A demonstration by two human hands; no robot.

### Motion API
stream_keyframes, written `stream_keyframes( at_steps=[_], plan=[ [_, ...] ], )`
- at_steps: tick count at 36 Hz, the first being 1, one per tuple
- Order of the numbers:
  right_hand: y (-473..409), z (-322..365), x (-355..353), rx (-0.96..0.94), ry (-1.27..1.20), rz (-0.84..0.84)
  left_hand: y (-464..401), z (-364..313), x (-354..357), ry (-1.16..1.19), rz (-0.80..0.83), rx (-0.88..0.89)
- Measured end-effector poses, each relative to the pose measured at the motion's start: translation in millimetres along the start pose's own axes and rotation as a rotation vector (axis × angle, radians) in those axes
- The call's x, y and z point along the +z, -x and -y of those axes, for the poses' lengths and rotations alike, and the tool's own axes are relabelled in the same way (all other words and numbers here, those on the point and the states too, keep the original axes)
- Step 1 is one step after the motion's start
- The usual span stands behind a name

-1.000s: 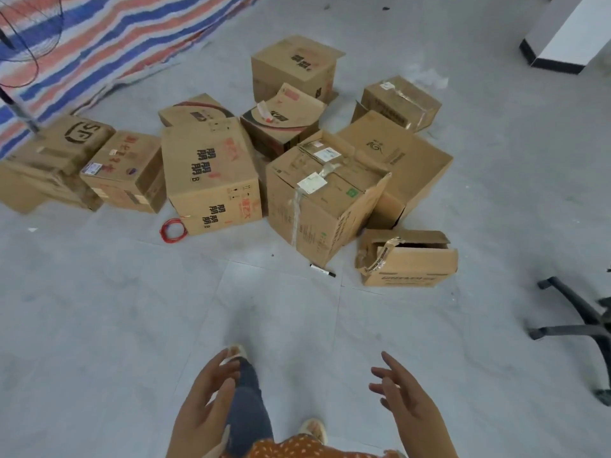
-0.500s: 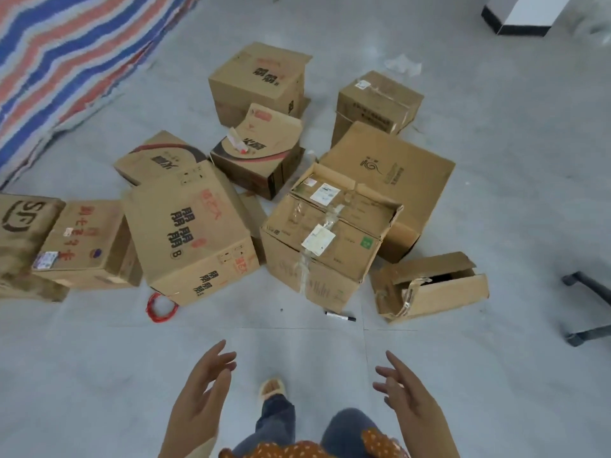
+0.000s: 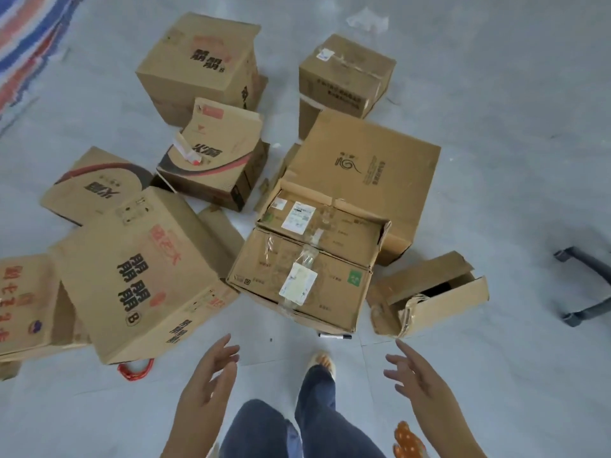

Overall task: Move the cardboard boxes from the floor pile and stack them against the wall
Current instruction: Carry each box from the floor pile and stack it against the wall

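Several brown cardboard boxes lie in a loose pile on the grey floor. Nearest me sits a taped box with white shipping labels (image 3: 307, 259). A big box with black and red print (image 3: 139, 276) lies tilted to its left. A small torn box (image 3: 429, 299) lies open on its side at the right. My left hand (image 3: 208, 381) and my right hand (image 3: 420, 381) hover open above the floor just short of the labelled box, holding nothing. No wall shows in the frame.
Behind stand a wide flat box (image 3: 363, 166), two upright boxes (image 3: 201, 64) (image 3: 344, 77) and a curved-flap box (image 3: 215, 157). A red cord loop (image 3: 135, 370) and a marker pen (image 3: 334, 335) lie on the floor. A chair base (image 3: 582, 285) sits at right, a striped tarp (image 3: 23, 38) top left.
I have stepped closer to the pile, so the boxes look larger and nearer. Both hands stay open and have spread slightly toward the labelled box.
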State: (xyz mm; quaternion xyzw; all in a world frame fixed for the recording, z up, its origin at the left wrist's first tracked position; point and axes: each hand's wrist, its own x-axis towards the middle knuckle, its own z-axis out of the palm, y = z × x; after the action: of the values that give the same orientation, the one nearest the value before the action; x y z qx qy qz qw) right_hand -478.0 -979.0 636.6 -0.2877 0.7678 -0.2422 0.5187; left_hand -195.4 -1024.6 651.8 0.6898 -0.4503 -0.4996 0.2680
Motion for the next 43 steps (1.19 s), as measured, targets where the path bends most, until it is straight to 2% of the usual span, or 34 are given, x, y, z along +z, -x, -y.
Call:
stream_keyframes(
  at_steps=[5,8,12,15,20,24,28,32,35,38,40,43],
  plan=[
    [-56,20,-14,0.046,0.092,0.044,-85,-14,10,-0.11,0.085,0.003],
    [-98,29,-16,0.061,0.092,0.008,-138,-9,18,-0.173,0.12,0.019],
    [-164,26,-2,0.134,0.034,-0.047,-222,2,33,-0.216,0.202,-0.059],
    [-222,12,18,0.173,0.0,-0.082,-293,20,49,-0.297,0.21,-0.001],
    [-312,-19,55,0.312,-0.092,-0.183,-392,44,76,-0.442,0.103,-0.171],
    [-357,-30,79,0.417,-0.144,-0.24,-450,66,101,-0.519,0.116,-0.324],
    [-376,-42,87,0.5,-0.194,-0.312,-469,80,116,-0.425,0.112,-0.495],
    [-377,-51,87,0.7,-0.379,-0.312,-466,90,112,-0.395,0.094,-0.548],
    [-369,-62,89,0.817,-0.5,-0.254,-462,100,101,-0.369,0.078,-0.654],
    [-353,-68,94,0.968,-0.489,-0.174,-450,110,90,-0.314,0.075,-0.783],
    [-338,-68,98,1.073,-0.457,-0.134,-438,114,86,-0.275,0.069,-0.809],
    [-319,-76,106,1.048,-0.486,-0.13,-414,112,77,-0.238,0.05,-0.816]
  ],
)
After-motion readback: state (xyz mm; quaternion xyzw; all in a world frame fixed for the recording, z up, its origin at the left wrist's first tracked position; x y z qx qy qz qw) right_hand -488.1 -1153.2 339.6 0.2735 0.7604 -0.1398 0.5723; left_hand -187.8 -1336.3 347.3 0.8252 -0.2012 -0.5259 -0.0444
